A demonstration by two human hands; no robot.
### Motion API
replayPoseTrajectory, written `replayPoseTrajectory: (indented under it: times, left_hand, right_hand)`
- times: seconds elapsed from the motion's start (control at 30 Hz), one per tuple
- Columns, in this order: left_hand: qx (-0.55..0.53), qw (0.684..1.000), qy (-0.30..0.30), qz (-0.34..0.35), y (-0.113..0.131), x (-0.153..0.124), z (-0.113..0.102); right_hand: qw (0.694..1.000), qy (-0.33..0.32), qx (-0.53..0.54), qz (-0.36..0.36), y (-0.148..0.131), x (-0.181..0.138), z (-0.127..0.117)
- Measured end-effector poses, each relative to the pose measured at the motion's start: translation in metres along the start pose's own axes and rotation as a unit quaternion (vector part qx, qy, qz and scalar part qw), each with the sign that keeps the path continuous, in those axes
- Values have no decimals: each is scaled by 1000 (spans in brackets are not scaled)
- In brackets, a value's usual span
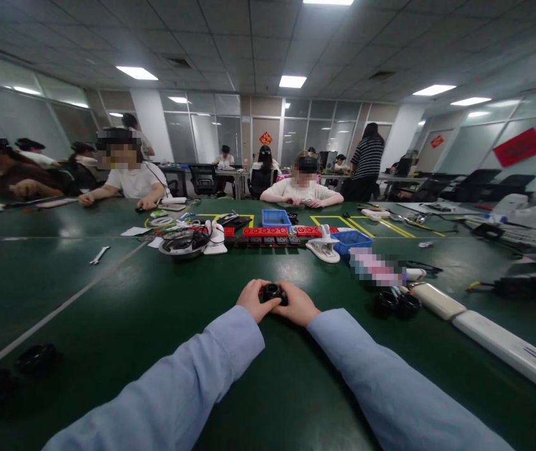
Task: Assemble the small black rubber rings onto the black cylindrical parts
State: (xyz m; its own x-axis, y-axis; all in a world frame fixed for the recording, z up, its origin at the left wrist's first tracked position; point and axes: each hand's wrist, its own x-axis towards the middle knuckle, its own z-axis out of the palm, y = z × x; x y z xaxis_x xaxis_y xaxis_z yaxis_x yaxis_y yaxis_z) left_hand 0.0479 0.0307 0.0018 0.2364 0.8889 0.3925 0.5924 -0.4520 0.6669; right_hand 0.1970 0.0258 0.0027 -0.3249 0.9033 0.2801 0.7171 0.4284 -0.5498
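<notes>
Between my two hands is a small black round part with a ring-shaped top (273,290), resting on or just above the green table; I cannot tell which. My left hand (254,300) is closed around its left side, thumb across the front. From the right, my right hand (296,305) grips the same part, and the two thumbs meet in front of it. The fingers behind the part are mostly hidden. Similar black round parts (396,303) lie on the table to the right, and another black round part (37,359) lies at the far left.
Ahead stand a red and black row of sockets (265,232), a white clamp stand (324,244), a blue bin (276,218) and coiled cables (183,241). A wrench (99,255) lies left. Long white bars (507,347) line the right. A person (301,185) sits opposite.
</notes>
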Motion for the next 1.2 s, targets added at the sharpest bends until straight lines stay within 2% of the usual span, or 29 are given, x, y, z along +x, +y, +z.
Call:
replayPoseTrajectory:
  times: [0.13,0.33,1.2]
  left_hand:
    - [-27,999,-43,16,0,-3,-2]
    - [-36,998,-46,18,0,-3,-1]
    - [-37,998,-57,18,3,-3,-3]
  right_hand:
    - [993,-67,69,-67,8,1,-11]
    - [976,-127,163,-60,16,5,-13]
    - [981,-112,154,-42,15,4,-10]
